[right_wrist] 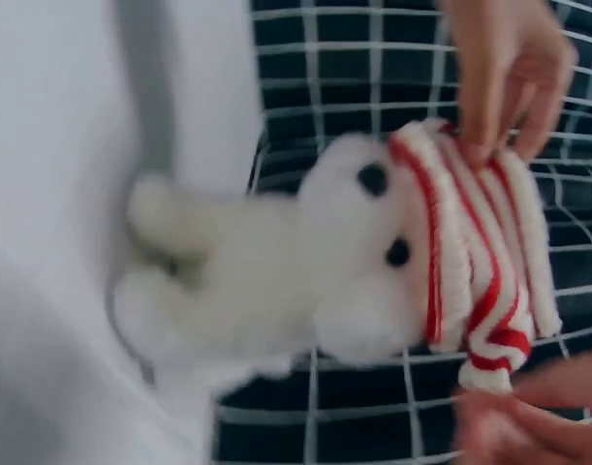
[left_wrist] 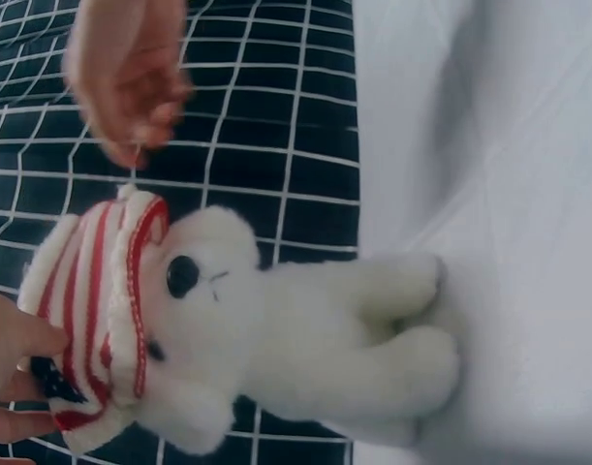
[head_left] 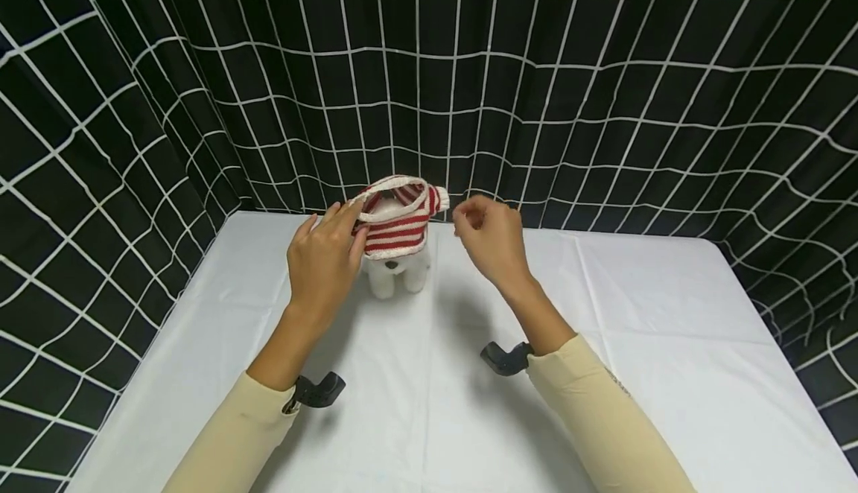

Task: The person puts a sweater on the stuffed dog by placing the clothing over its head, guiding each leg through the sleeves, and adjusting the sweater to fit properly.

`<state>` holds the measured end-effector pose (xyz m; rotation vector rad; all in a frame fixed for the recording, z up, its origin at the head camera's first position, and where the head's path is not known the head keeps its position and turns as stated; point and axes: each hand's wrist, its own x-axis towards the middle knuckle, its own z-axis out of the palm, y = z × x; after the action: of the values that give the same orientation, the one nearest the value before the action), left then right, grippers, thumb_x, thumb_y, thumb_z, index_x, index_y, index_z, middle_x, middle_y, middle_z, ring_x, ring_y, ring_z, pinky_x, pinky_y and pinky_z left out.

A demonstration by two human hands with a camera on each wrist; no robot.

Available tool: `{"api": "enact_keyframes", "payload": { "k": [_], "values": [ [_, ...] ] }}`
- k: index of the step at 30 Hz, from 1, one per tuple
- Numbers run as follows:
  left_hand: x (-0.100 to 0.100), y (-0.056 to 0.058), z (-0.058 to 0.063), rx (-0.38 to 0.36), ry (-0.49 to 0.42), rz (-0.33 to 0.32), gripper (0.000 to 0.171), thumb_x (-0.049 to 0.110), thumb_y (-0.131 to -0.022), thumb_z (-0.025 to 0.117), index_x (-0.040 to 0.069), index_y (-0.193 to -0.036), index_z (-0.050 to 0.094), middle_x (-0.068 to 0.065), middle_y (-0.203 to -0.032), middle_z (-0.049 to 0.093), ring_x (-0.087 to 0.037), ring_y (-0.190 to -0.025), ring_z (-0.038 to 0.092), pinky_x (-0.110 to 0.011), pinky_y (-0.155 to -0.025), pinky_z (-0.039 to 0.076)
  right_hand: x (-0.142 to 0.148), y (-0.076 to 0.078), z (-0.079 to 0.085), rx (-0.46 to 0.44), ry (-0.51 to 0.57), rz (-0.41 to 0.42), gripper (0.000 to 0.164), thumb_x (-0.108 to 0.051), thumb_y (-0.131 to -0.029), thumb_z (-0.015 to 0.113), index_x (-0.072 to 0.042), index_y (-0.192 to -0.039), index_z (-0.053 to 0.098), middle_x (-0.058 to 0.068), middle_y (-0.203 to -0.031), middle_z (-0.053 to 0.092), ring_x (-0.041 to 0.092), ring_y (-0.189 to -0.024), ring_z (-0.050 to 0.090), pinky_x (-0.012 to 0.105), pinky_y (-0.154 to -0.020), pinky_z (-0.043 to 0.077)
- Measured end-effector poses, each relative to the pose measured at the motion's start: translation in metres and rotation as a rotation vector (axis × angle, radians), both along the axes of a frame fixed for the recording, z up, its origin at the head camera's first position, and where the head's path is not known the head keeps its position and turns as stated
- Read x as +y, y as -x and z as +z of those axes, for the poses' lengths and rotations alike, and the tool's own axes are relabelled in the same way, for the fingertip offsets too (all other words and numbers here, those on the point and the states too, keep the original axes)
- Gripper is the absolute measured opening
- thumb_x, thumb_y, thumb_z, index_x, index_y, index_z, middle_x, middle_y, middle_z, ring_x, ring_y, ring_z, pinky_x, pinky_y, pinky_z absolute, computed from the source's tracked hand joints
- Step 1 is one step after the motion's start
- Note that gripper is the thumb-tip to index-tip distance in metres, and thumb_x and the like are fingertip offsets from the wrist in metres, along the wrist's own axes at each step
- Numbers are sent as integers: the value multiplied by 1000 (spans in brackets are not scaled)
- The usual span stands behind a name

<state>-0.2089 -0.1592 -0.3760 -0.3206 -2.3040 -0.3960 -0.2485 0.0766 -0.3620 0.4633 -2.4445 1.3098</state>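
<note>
A white plush toy with a black nose stands upright on the table. Over the top of its head sits a small red-and-white striped knit sweater, its lower edge near the eyes and a wide opening facing up. My left hand pinches the sweater's left side between thumb and fingers; a dark blue patch shows beside those fingers. Off the other side juts a short sleeve with a white cuff. Right by that cuff is my right hand, fingers curled toward the thumb, nothing visible in its grasp.
A white cloth covers the table. Black curtain with white netting stands close behind the toy and along both sides. Dark wrist mounts stick out from both sleeves above the cloth.
</note>
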Motion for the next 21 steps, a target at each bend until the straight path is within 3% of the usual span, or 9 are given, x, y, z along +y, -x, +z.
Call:
{"api": "enact_keyframes", "payload": {
  "k": [4, 7, 11, 14, 18, 21],
  "values": [
    [1, -1, -2, -4, -16, 0, 39, 14, -92, 76, 7, -129, 69, -13, -124, 70, -31, -119, 66, -51, -97, 51, -1, -1, -13, -475, 130, 149, 29, -24, -101, 61, 2, -102, 74, 9, -75, 73, 18, -61, 64, 30, -54, 50],
    [2, -1, -3, -13, -26, 5, 39, 15, -92, 76, 9, -130, 70, -12, -124, 70, -31, -121, 65, -49, -95, 52, -9, 2, -19, -673, 265, 205, 35, -30, -101, 61, 2, -106, 73, 8, -78, 72, 16, -62, 63, 26, -54, 48],
    [1, -1, -5, -8, -42, -13, 43, 17, -90, 78, 10, -131, 69, -11, -126, 70, -31, -122, 64, -49, -92, 53, -19, 8, -21, -720, 391, 197, 24, -21, -98, 62, 1, -101, 72, 4, -75, 71, 13, -59, 62, 23, -52, 45],
    [-3, 0, -5, 19, -148, -61, 44, 25, -91, 77, 12, -132, 68, -8, -128, 70, -28, -118, 66, -49, -88, 54, -23, 10, -22, -697, 438, 178, 20, -16, -97, 60, 1, -99, 69, 3, -74, 71, 12, -57, 62, 23, -51, 45],
    [-15, 7, -8, 3, -502, -139, 32, 31, -101, 63, 13, -127, 71, -4, -122, 73, -25, -108, 68, -42, -83, 54, -24, 11, -21, -679, 453, 164, 19, -17, -98, 60, 0, -99, 69, 3, -74, 71, 13, -58, 64, 24, -53, 47],
    [-28, 22, -16, -174, -807, -192, 33, 29, -106, 53, 8, -122, 73, -4, -114, 74, -21, -102, 68, -35, -80, 53, -22, 12, -21, -676, 435, 158, 18, -18, -98, 61, -1, -99, 69, 3, -75, 71, 13, -59, 65, 25, -54, 48]
  ]
}}
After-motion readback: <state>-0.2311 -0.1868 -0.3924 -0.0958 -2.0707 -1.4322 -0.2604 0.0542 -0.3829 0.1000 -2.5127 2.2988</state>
